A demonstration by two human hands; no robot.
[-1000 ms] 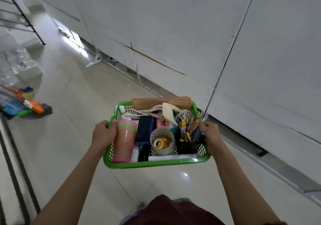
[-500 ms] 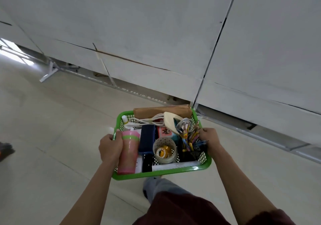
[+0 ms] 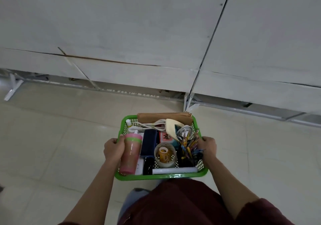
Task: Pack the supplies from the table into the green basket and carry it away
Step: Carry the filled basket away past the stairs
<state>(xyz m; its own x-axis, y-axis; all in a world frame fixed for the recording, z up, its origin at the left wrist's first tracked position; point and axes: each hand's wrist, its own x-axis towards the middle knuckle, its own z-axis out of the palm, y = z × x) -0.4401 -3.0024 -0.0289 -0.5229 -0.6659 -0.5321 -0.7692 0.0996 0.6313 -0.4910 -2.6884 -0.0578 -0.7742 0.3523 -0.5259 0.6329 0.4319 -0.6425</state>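
I carry the green basket (image 3: 161, 176) in the air in front of my waist. My left hand (image 3: 112, 149) grips its left rim and my right hand (image 3: 208, 146) grips its right rim. Inside lie a pink bottle (image 3: 130, 153), a dark blue case (image 3: 149, 144), a white cup with a tape roll (image 3: 165, 155), a bundle of coloured pens (image 3: 189, 146), white cables (image 3: 152, 125), a brown envelope (image 3: 165, 117) along the far wall and a white tube (image 3: 175, 170) along the near wall.
A white panel wall (image 3: 139, 33) on a metal frame (image 3: 225, 108) stands close ahead. A white bracket foot (image 3: 13, 89) sticks out onto the tiled floor (image 3: 60, 137) at the left. My dark red clothing (image 3: 182, 204) fills the bottom.
I have turned right while walking with the basket. The brooms and the bright floor patch at the left have left the view, and the wall now faces me squarely. Both hands keep their grip.
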